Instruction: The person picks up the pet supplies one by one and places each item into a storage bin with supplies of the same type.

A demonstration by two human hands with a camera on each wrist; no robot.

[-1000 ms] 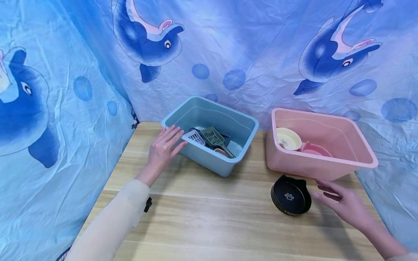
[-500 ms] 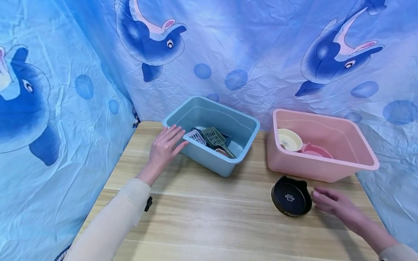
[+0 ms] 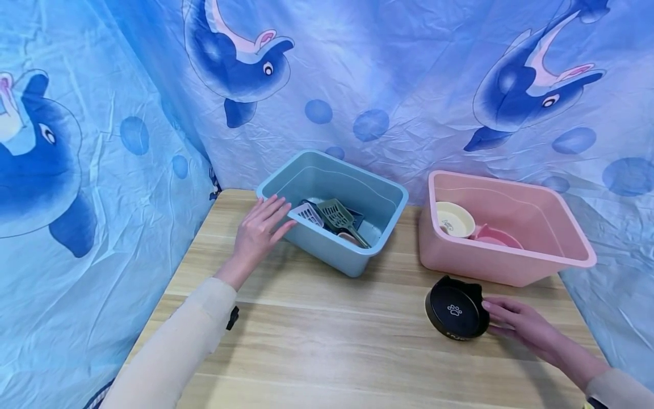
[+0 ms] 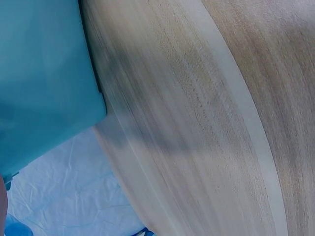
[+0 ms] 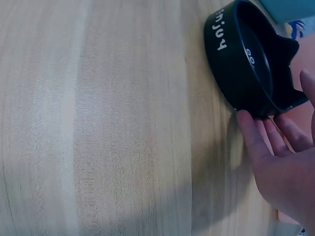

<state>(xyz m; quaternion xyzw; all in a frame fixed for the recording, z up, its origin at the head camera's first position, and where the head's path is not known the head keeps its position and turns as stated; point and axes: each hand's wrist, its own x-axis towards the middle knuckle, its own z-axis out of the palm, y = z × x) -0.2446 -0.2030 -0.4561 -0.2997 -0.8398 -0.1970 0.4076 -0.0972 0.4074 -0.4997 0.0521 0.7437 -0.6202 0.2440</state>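
My left hand (image 3: 259,227) rests on the near left rim of a light blue bin (image 3: 327,250), fingers extended over the edge. Inside that bin lie a green slotted litter scoop (image 3: 334,215), a white slotted scoop (image 3: 306,215) and darker items partly hidden beneath. Over on the right, my right hand (image 3: 521,324) is at the side of a black cat-eared pet bowl (image 3: 455,309) with a paw print. Its fairly straight fingers touch the bowl's outer wall in the right wrist view, and the thumb is by the rim. The bowl (image 5: 231,54) stands on the table.
A pink bin (image 3: 490,258) stands behind the black bowl. It contains a cream bowl (image 3: 455,218) and a pink dish (image 3: 495,237). All stand on a wood-grain table (image 3: 327,346), before a blue dolphin-print cloth (image 3: 409,74) at the back and left.
My right hand has moved left to the black bowl, from just beside it to touching its side, with the thumb now at the rim. The left hand stays on the blue bin.
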